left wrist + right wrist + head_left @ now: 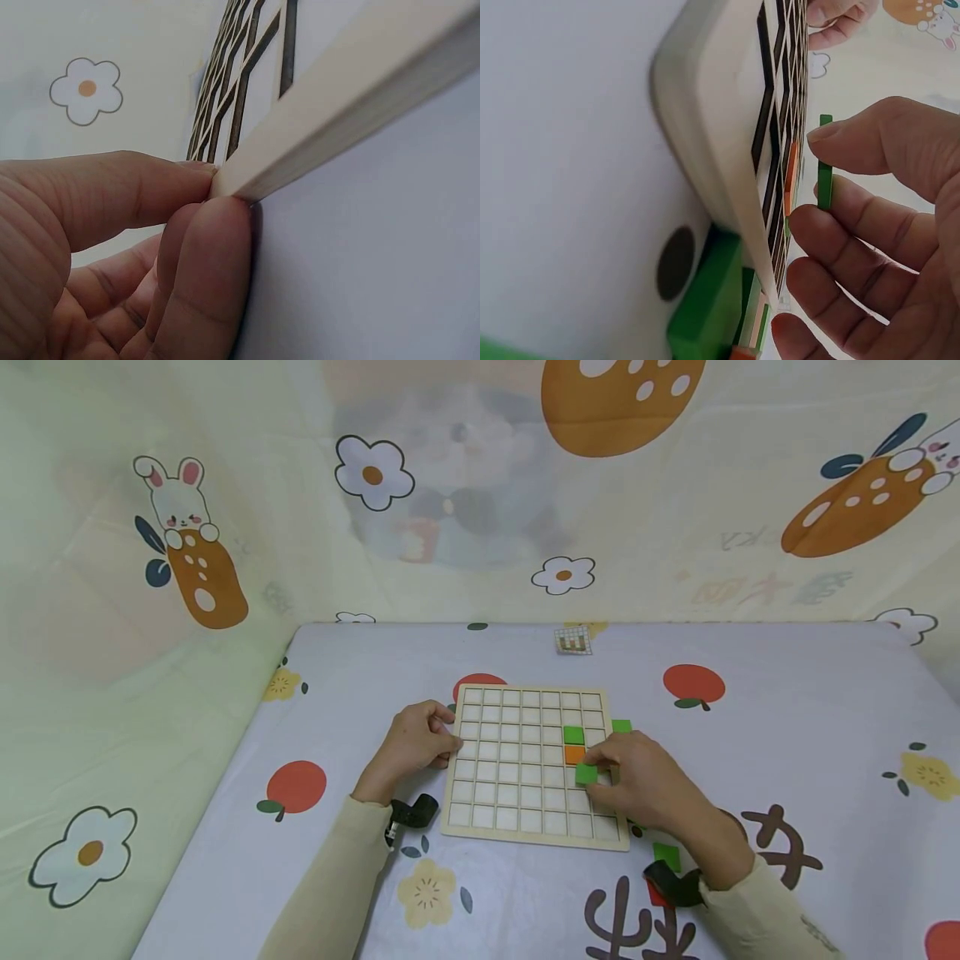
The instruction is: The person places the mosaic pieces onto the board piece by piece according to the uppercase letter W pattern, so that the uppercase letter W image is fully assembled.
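Observation:
A square wooden grid board lies on the table. In its right part sit a green tile and, just below it, an orange tile. My right hand pinches another green tile between thumb and fingers, above the cells under the orange one. The right wrist view shows this tile on edge, held off the board's surface. At the board's left edge, my left hand pinches the frame, thumb and a bent finger meeting at the rim in the left wrist view.
More green tiles lie along the board's right side, partly hidden by my right hand. Nearer me are a green tile and a red tile under the right wrist. A small card with a grid pattern lies behind the board.

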The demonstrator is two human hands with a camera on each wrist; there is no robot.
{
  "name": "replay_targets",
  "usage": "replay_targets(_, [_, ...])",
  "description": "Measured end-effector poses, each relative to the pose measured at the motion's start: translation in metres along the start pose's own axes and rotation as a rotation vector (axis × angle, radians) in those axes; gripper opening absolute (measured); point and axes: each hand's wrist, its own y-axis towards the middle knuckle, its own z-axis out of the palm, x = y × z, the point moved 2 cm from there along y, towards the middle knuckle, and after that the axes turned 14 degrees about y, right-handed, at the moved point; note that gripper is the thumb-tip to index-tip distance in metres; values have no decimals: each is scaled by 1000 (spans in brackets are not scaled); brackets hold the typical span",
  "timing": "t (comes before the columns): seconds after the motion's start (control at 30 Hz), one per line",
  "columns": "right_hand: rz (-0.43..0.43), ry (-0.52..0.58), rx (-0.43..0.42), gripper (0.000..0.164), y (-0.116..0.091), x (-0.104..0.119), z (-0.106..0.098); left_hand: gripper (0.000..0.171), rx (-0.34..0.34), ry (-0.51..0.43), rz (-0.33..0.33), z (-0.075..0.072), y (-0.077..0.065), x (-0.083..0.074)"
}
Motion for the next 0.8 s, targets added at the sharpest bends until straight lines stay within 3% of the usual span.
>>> replay_targets(0.8, [111,79,60,18,10,-1,5,32,-5,26,-6,-1,0,-1])
